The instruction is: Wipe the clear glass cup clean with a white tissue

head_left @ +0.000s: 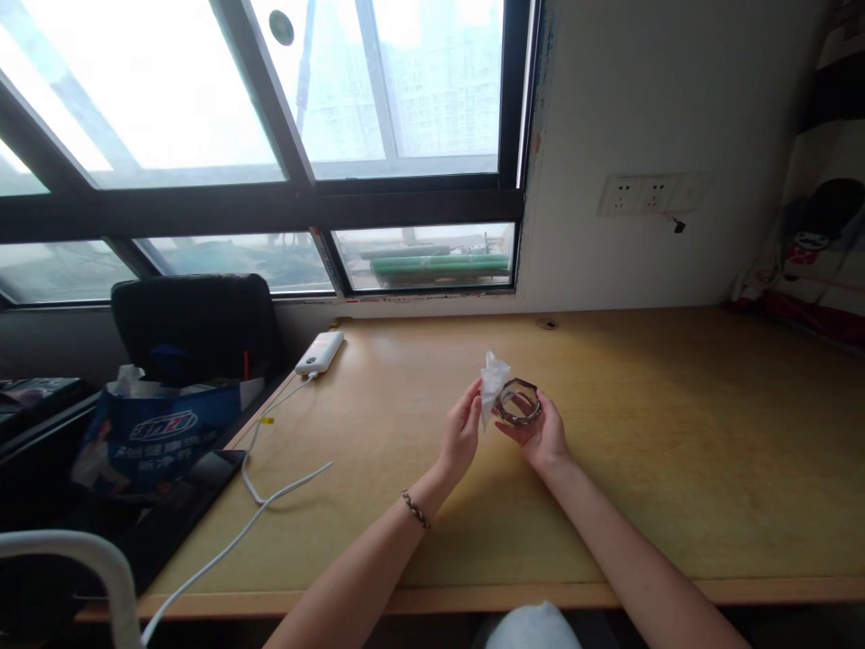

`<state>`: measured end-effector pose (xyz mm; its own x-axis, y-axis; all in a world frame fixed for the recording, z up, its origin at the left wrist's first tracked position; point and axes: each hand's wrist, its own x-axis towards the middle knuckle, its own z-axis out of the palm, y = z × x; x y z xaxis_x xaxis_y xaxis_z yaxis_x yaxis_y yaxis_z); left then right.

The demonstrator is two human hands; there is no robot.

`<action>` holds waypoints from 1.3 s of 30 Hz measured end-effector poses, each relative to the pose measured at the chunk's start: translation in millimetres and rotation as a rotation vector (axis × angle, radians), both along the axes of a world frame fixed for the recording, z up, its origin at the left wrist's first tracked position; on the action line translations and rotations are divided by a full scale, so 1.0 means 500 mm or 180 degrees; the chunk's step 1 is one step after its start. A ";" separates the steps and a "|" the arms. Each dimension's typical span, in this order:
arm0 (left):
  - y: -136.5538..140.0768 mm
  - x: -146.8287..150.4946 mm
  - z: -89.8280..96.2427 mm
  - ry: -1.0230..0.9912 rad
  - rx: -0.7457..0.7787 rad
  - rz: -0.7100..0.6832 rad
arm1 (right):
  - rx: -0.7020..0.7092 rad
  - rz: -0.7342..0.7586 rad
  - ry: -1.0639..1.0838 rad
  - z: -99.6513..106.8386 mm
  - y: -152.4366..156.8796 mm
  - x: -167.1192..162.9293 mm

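- A faceted, dark brown, see-through vessel with a polygonal rim [520, 415] is held by the right hand [544, 436], above the worktop of yellowish wood [676, 469].
- The vessel lies just to the left of the right palm; its right side is met by the thumb, and the fingers are curved beneath it. Its opening is tilted toward the viewer.
- A crumpled white sheet of thin tissue [494, 386] is pinched in the left hand [463, 428], between closed thumb and fingers.
- The tissue is placed between the left hand and the vessel, at the vessel's left side; whether the two are touching cannot be told for certain.
- The vessel is thus set to the right of the left hand, near its fingertips, with the tissue between.
- A braided brown bracelet [414, 509] is worn on the left wrist.
- Near the worktop's far left corner, a white rectangular power bank [322, 351] is seen, into which a thin white cable [289, 489] is plugged; the cable is looped along the left edge, well apart from both hands.
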<state>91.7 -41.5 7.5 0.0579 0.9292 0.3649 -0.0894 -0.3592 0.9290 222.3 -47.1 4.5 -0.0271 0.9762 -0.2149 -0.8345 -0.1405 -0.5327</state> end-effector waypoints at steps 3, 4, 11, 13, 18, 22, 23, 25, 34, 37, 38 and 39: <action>-0.007 0.015 -0.016 -0.0026 -0.0222 -0.0536 | -0.0375 -0.0364 -0.0098 -0.012 0.012 0.014; -0.010 0.020 -0.021 0.0096 -0.0243 -0.0662 | -0.0408 -0.0452 -0.0132 -0.012 0.014 0.015; -0.012 0.016 -0.013 0.0744 0.0263 0.0056 | -0.0209 -0.0171 -0.0465 0.003 -0.001 -0.002; -0.007 0.011 -0.011 0.0396 -0.0003 -0.0227 | -0.0039 -0.0128 -0.0797 0.007 -0.009 -0.009; 0.006 0.004 -0.020 -0.0462 -0.0897 -0.0307 | 0.0580 -0.0009 -0.1800 0.014 -0.032 -0.027; 0.008 0.000 -0.010 -0.0871 -0.1306 -0.0654 | 0.0637 0.0285 -0.1945 0.015 -0.040 -0.035; 0.007 0.000 -0.007 -0.0903 -0.1331 -0.0731 | 0.0605 0.0266 -0.1922 0.013 -0.039 -0.035; 0.007 0.001 -0.002 -0.0887 -0.1293 -0.0789 | 0.0496 0.0155 -0.1811 0.009 -0.034 -0.031; 0.006 0.016 -0.037 -0.0282 -0.0888 -0.0556 | 0.0192 -0.0508 -0.0823 0.011 -0.006 -0.005; 0.005 0.020 -0.043 -0.0454 -0.0819 -0.0531 | 0.0429 -0.0500 -0.0710 0.017 -0.010 -0.015; 0.006 0.021 -0.044 -0.0597 -0.0846 -0.0525 | 0.0513 -0.0477 -0.0716 0.017 -0.012 -0.021; 0.008 0.022 -0.044 -0.0776 -0.0903 -0.0529 | 0.0584 -0.0441 -0.0741 0.016 -0.014 -0.027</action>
<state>102.9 -37.7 -14.7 0.1594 0.9802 0.1172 -0.3544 -0.0540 0.9335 209.0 -54.0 12.3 0.1377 0.9903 -0.0198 -0.6919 0.0819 -0.7173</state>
